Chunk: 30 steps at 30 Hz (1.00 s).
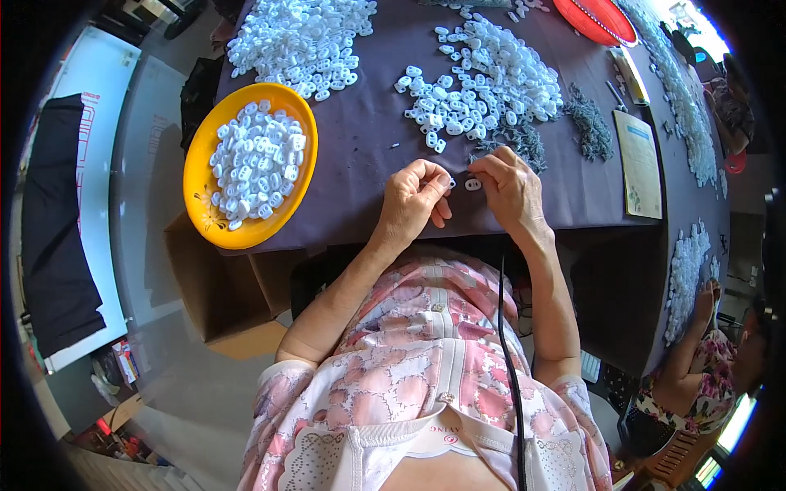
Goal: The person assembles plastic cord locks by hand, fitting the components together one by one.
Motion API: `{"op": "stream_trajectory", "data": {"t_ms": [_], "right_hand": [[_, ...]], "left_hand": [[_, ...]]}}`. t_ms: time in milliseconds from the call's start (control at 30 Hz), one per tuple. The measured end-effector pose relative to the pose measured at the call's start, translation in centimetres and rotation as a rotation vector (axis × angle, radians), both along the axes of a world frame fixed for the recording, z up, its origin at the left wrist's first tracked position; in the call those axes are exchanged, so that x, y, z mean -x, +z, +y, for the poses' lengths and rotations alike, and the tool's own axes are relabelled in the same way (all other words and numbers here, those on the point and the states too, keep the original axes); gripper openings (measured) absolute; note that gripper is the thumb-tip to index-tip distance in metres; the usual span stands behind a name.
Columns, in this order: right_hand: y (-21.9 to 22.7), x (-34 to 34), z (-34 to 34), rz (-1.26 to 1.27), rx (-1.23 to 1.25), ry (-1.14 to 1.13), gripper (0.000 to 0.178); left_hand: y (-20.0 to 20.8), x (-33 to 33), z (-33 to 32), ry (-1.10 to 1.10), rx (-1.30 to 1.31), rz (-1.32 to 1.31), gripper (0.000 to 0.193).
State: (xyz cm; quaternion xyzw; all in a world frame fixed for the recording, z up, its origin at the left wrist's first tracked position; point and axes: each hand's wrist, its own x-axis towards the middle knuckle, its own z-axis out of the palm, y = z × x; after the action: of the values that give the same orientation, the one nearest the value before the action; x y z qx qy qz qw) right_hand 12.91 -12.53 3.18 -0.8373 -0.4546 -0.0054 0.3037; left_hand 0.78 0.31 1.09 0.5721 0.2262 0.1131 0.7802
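Observation:
Over the front edge of the table, my left hand [411,200] pinches a small white plastic piece [451,183] between thumb and fingers; only a bit of it shows. Close by on the right, my right hand [512,190] has its thumb and forefinger pressed together. Whatever lies between those fingertips is too small to make out. Just below them a white two-holed piece [472,185] rests on the dark cloth. Beyond my hands spreads a heap of similar white pieces [499,78], with a pile of tiny grey parts [524,143] at its near side.
A yellow oval bowl [196,176] of white pieces stands at the left edge. Behind it lies another white heap [299,41]. Right of me are more grey parts [588,123], a tan notepad [639,164] and a red basket [594,20]. Other people sit along the right side.

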Motion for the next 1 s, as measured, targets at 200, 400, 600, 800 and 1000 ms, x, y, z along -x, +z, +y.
{"op": "stream_trajectory", "data": {"t_ms": [200,400,600,800,1000], "right_hand": [[0.3,-0.4,0.5,-0.063,0.153,0.051,0.006],[-0.5,-0.8,0.8,-0.089,0.155,0.081,0.006],[0.0,0.9,0.4,0.185,-0.216,0.073,0.007],[-0.5,2.8,0.6,0.477,-0.352,-0.074,0.012],[-1.3,4.6,0.8,0.724,-0.511,-0.126,0.008]], "left_hand": [[-0.2,0.0,0.1,0.0,0.001,0.002,0.015],[-0.3,-0.1,0.0,-0.01,-0.037,0.011,0.014],[-0.4,0.0,0.1,-0.014,-0.01,0.004,0.014],[-0.2,-0.1,0.2,-0.016,-0.009,0.008,0.014],[-0.3,0.1,0.2,-0.003,-0.014,-0.002,0.013]]}}
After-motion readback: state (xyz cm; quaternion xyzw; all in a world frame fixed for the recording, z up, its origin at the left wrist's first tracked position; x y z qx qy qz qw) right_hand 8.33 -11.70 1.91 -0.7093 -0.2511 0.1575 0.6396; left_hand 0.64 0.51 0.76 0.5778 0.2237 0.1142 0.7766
